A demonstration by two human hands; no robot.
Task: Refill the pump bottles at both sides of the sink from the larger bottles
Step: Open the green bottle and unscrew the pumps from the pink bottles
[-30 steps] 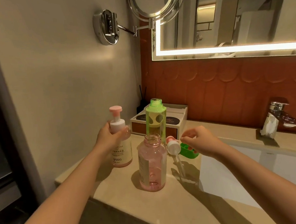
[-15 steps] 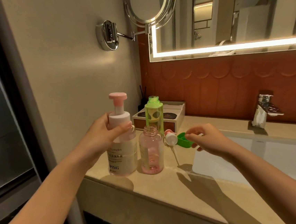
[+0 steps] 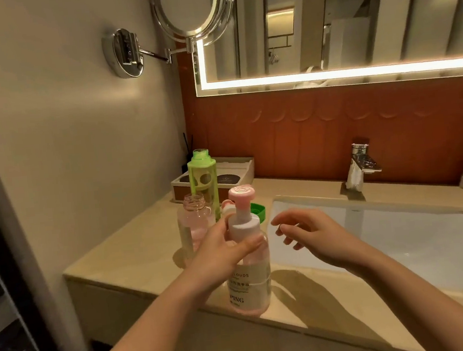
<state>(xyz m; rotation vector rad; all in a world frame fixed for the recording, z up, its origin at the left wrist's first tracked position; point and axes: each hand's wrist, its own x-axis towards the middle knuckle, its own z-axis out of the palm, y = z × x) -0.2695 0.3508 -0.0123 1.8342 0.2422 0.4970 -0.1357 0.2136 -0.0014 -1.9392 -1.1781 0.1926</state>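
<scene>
My left hand (image 3: pixel 221 254) grips a tall clear bottle with a pink pump head (image 3: pixel 249 269) around its shoulder, near the counter's front edge. Behind it stands an uncapped pink bottle (image 3: pixel 194 225), and behind that an uncapped green bottle (image 3: pixel 204 179). A green cap (image 3: pixel 259 211) and a small pink-and-white pump top (image 3: pixel 227 205) lie on the counter, partly hidden by the pump bottle. My right hand (image 3: pixel 312 235) hovers empty just right of the pump head, fingers loosely spread.
The white sink basin (image 3: pixel 401 244) fills the right side, with a chrome tap (image 3: pixel 362 164) behind it. A tray box (image 3: pixel 235 172) sits at the back by the brown tiles. A swing-arm round mirror (image 3: pixel 194 6) juts from the left wall.
My left hand has brought the pump bottle forward and right, in front of the pink bottle. My right hand has left the caps and moved toward the pump head.
</scene>
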